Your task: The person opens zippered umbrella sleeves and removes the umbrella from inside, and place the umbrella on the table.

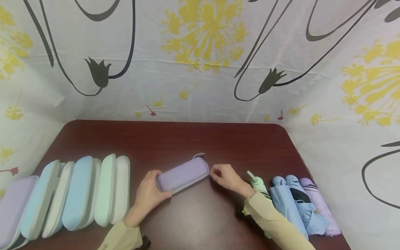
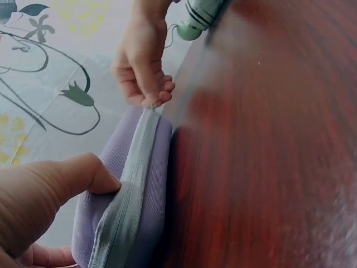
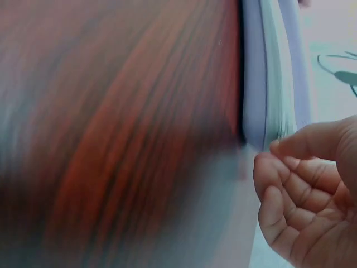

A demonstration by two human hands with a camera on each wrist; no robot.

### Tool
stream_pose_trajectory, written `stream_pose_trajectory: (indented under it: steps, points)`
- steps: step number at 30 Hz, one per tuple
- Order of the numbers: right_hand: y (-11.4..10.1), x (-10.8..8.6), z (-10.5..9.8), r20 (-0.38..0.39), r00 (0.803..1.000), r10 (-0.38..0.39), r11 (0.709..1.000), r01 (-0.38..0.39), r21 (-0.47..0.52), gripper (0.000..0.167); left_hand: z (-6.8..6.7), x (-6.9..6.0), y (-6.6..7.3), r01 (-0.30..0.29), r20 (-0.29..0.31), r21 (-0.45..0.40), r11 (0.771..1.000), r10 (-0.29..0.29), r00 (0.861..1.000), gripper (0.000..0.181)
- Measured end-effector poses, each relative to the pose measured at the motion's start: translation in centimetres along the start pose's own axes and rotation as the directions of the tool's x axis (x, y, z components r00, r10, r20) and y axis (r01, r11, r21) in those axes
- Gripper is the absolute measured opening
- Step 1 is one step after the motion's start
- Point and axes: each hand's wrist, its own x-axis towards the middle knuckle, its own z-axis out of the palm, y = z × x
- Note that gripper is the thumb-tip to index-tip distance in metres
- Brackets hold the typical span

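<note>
A lilac zippered case (image 1: 184, 173) lies slanted on the dark red table, its fabric loop (image 1: 198, 155) sticking up at the far end. My left hand (image 1: 150, 190) grips the near left end of the case, with the thumb against the grey zipper (image 2: 134, 167) in the left wrist view. At the case's right end, my right hand (image 1: 228, 177) pinches the zipper pull between thumb and index finger. The pull itself is tiny and mostly covered by the fingertips. In the right wrist view, the other fingers (image 3: 273, 212) are curled beneath the thumb.
Several cases in lilac (image 1: 15, 205), blue (image 1: 78, 191) and green (image 1: 105, 189) stand in a row at the left. On the right lie folded umbrellas: green (image 1: 259, 184), blue (image 1: 287, 205) and lilac (image 1: 322, 208). Patterned cloth (image 1: 187, 86) hangs behind the table (image 1: 140, 135).
</note>
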Motion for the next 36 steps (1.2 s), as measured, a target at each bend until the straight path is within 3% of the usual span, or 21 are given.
stream_pose_trajectory:
  steps: [10, 17, 25, 36]
  points:
    - [-2.4, 0.6, 1.6, -0.017, 0.998, 0.053, 0.997, -0.052, 0.06, 0.012, 0.9, -0.7, 0.8, -0.012, -0.026, 0.081, 0.997, 0.014, 1.0, 0.066]
    - [-4.1, 0.8, 2.6, -0.003, 0.999, 0.035, 0.996, -0.035, 0.077, 0.01, 1.3, -1.2, 1.6, -0.021, -0.051, 0.115, 0.993, 0.027, 0.998, 0.066]
    - [-5.1, 0.4, 3.4, 0.107, 0.994, 0.001, 0.985, -0.02, 0.171, 0.012, 1.8, -1.5, 2.5, -0.033, -0.08, 0.154, 0.988, 0.045, 0.996, 0.069]
    - [-5.1, -0.4, 3.4, 0.109, 0.994, -0.028, 0.983, 0.007, 0.184, 0.013, 2.6, -1.8, 3.5, -0.042, -0.082, 0.195, 0.98, 0.059, 0.995, 0.072]
